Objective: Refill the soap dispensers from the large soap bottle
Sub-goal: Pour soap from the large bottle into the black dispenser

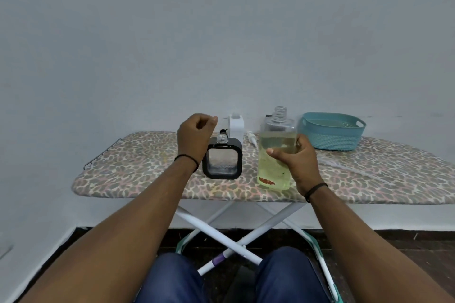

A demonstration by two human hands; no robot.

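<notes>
The right hand (299, 162) grips the large soap bottle (277, 150) around its middle, thumb across the near face and fingers wrapped behind; the bottle stands upright on the ironing board (147, 167), uncapped, its threaded neck bare, filled with pale yellow liquid to roughly three quarters. The left hand (195, 138) hovers just left of the black-framed dispenser (222, 161), its fingers curled into a loose fist that holds nothing visible. This dispenser, clear-bodied and nearly empty, stands upright just left of the bottle, its neck open. Behind it stands a white dispenser (236, 126), and a white pump head (252, 138) lies on the board between it and the bottle. A teal plastic basket (332, 131) sits to the bottle's right, near the wall.
</notes>
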